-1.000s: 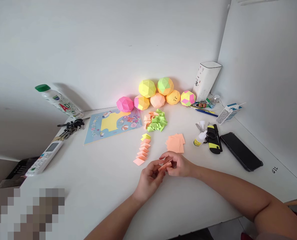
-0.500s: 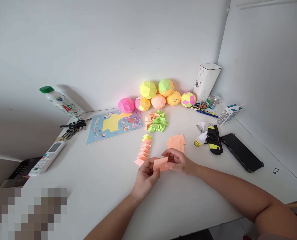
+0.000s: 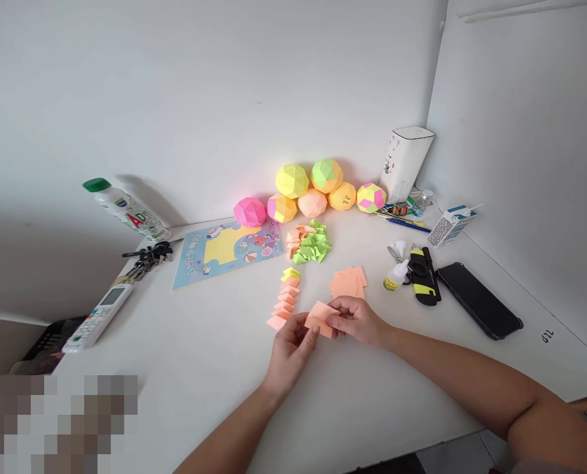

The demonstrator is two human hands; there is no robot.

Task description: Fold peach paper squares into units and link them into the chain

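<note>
Between my hands is a piece of orange paper (image 3: 321,316), creased and tilted above the table. My left hand (image 3: 293,349) pinches its left side, thumb on top. Its right side is pinched by my right hand (image 3: 357,320). Just behind my right hand lies a loose stack of flat orange paper squares (image 3: 348,282). A row of folded orange paper pieces (image 3: 285,299), with yellow ones at the far end, runs beyond my left hand. Farther back sits a heap of small folded green and orange pieces (image 3: 313,243).
Several faceted paper balls (image 3: 292,181) are piled against the wall. A blue booklet (image 3: 189,263), keys (image 3: 149,258), a remote (image 3: 98,319) and a bottle (image 3: 130,212) are at left. Right are a glue bottle (image 3: 396,275), a yellow-black cutter (image 3: 424,286), a phone (image 3: 479,301) and a carton (image 3: 454,225).
The orange paper has turned between my hands, so one corner now points up and away. My right fingers have shifted their pinch along its right side. The view has moved slightly.
</note>
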